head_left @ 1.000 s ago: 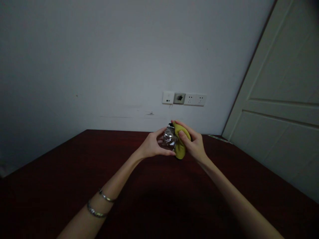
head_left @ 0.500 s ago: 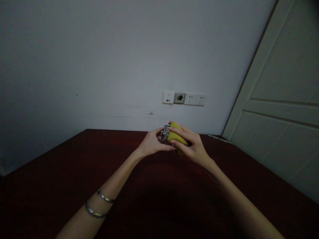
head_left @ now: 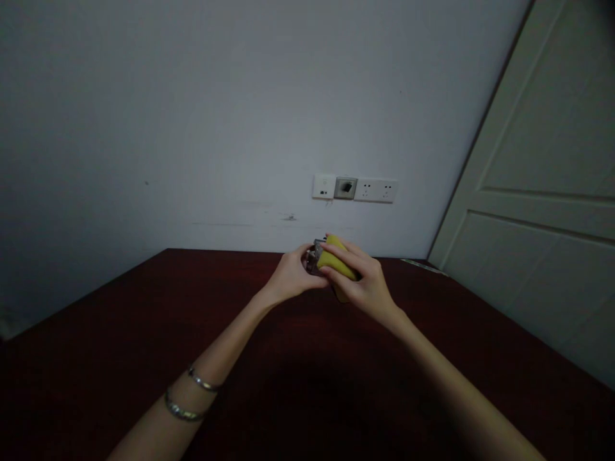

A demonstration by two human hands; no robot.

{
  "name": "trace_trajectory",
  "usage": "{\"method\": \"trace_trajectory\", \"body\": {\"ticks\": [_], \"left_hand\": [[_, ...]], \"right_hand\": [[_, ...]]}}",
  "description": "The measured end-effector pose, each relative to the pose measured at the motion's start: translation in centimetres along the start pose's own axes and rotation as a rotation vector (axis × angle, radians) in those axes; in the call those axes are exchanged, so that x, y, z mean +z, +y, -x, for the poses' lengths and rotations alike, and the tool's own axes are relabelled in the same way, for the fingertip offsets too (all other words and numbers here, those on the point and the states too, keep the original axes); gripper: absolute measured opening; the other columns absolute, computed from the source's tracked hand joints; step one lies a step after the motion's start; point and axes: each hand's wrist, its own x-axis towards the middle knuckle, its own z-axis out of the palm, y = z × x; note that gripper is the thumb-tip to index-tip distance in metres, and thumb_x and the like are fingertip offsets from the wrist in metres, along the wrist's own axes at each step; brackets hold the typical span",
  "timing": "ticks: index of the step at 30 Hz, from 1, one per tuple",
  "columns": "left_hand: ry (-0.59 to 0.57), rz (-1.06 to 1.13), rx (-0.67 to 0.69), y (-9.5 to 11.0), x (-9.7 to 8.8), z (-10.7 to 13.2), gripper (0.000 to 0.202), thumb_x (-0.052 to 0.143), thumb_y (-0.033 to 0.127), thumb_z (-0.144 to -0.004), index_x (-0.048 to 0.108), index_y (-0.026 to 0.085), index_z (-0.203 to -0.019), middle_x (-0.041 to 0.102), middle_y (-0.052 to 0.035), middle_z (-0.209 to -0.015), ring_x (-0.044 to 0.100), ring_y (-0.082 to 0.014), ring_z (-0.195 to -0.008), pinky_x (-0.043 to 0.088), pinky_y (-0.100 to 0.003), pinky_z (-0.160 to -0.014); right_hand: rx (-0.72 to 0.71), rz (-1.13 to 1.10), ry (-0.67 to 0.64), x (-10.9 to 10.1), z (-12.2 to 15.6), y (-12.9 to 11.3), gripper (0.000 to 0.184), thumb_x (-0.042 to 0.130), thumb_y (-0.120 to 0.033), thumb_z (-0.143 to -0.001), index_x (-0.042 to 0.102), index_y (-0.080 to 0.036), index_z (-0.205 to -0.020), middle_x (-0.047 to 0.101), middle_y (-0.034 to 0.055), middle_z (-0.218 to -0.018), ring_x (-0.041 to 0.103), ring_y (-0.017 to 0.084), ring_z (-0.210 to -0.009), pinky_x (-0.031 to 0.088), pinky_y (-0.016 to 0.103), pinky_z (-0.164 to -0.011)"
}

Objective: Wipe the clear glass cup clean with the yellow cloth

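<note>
My left hand (head_left: pixel 291 274) is closed around a small, clear, glass-like object (head_left: pixel 311 260) with a greyish, shiny surface. Most of that object is hidden by fingers, so its exact kind does not show. My right hand (head_left: pixel 362 275) grips a folded yellow cloth (head_left: pixel 337 261) between thumb and fingers. The cloth presses against the right side of the clear object, and a darker yellow flap hangs beneath the right hand. Both hands are together, raised over the far part of the table.
A dark reddish-brown table (head_left: pixel 144 320) stretches out under my arms. It meets a pale wall (head_left: pixel 230 115) with a row of sockets (head_left: pixel 375 190). On the right stands a panelled door (head_left: pixel 542 192). A thin strip (head_left: pixel 425 266) lies near the table's far right corner.
My right hand and the yellow cloth have shifted slightly left, covering more of the clear object. My left hand stays almost in place, still holding the object.
</note>
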Motion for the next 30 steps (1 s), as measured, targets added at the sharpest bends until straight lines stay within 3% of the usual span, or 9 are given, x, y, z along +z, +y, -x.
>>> {"method": "trace_trajectory", "body": {"ticks": [4,7,14,21,27,30], "left_hand": [[0.029,-0.192,0.036,0.5,0.0,0.3,0.058,0.077,0.030,-0.058,0.055,0.015,-0.110,0.066,-0.0038,-0.094,0.061,-0.0166,-0.080,0.048,-0.027,-0.070],[0.043,-0.334,0.044,0.9,0.1,0.4,0.062,0.080,0.037,-0.053,0.057,0.015,-0.106,0.066,-0.0021,-0.087,0.059,-0.0166,-0.075,0.047,-0.027,-0.066],[0.038,-0.387,0.025,0.7,0.1,0.3,0.058,0.075,0.025,-0.057,0.055,0.015,-0.110,0.066,-0.0043,-0.092,0.060,-0.0175,-0.078,0.047,-0.027,-0.066],[0.028,-0.413,0.101,1.1,0.2,0.6,0.066,0.081,0.038,-0.051,0.056,0.016,-0.108,0.066,-0.0033,-0.093,0.061,-0.0182,-0.080,0.047,-0.029,-0.071],[0.024,-0.380,0.034,0.7,0.4,0.6,0.054,0.075,0.024,-0.056,0.057,0.016,-0.106,0.066,-0.0027,-0.091,0.060,-0.0171,-0.077,0.047,-0.026,-0.064],[0.020,-0.378,0.036,0.8,0.5,0.7,0.057,0.076,0.027,-0.056,0.057,0.016,-0.108,0.067,-0.0031,-0.091,0.060,-0.0175,-0.077,0.047,-0.027,-0.065]], "right_hand": [[0.125,-0.013,0.127,0.7,0.0,0.1,0.035,0.064,-0.030,-0.080,0.065,-0.022,-0.114,0.065,0.0086,-0.119,0.060,0.023,-0.111,0.046,0.042,-0.099],[0.185,-0.028,0.143,0.6,-0.1,0.4,0.035,0.063,-0.032,-0.081,0.065,-0.021,-0.114,0.067,0.0087,-0.115,0.062,0.023,-0.106,0.048,0.042,-0.096],[-0.044,0.063,-0.086,-0.2,0.1,0.5,0.039,0.063,-0.025,-0.081,0.061,-0.024,-0.120,0.053,0.0081,-0.134,0.053,0.022,-0.121,0.042,0.038,-0.103],[0.195,-0.060,0.114,0.3,-0.1,0.7,0.035,0.063,-0.033,-0.080,0.065,-0.025,-0.115,0.066,0.0059,-0.117,0.060,0.024,-0.111,0.046,0.043,-0.099],[-0.049,0.040,-0.177,-0.9,-0.3,0.4,0.041,0.063,-0.025,-0.081,0.060,-0.028,-0.122,0.054,0.0067,-0.134,0.053,0.024,-0.121,0.042,0.043,-0.103],[-0.010,0.030,-0.172,-1.0,-0.5,0.6,0.041,0.063,-0.027,-0.081,0.060,-0.028,-0.122,0.056,0.0069,-0.131,0.054,0.024,-0.120,0.043,0.044,-0.103]]}}
